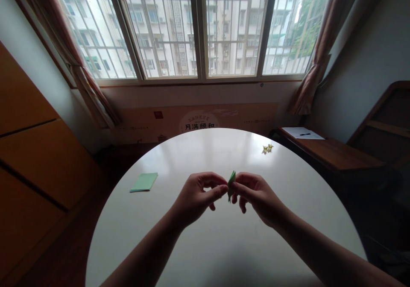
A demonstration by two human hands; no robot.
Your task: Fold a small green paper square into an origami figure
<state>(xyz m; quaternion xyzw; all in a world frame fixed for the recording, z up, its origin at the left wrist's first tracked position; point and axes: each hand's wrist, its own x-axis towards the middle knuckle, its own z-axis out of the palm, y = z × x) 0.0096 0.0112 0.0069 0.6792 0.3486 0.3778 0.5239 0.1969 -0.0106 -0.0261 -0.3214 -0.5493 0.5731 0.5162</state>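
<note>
A small folded piece of green paper [231,183] is held upright above the middle of the round white table [224,244]. My left hand [200,195] pinches its left side between thumb and forefinger. My right hand [256,195] pinches its right side, the other fingers curled under. Both hands meet at the paper, a little above the tabletop.
A flat stack of green paper sheets [144,182] lies on the table's left part. Two small yellow folded paper figures [267,149] sit at the far right of the table. A wooden side table with a white sheet and a pen [303,133] stands to the right. Wooden cabinets line the left.
</note>
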